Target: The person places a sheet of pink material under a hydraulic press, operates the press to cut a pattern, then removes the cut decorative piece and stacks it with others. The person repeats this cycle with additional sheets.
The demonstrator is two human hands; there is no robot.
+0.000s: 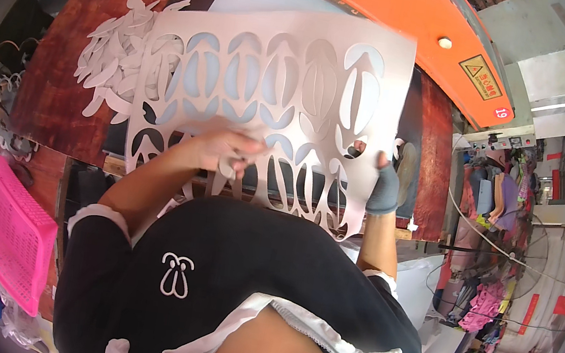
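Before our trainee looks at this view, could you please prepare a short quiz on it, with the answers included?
1. Which of the person's hands wears a grey glove?
2. True or false: the heap of loose pale pieces lies at the left side of the punched sheet.
3. What colour is the perforated basket at the lower left?
A) orange
B) pink
C) black

Key:
1. The right hand, which is at the sheet's right edge.
2. True.
3. B.
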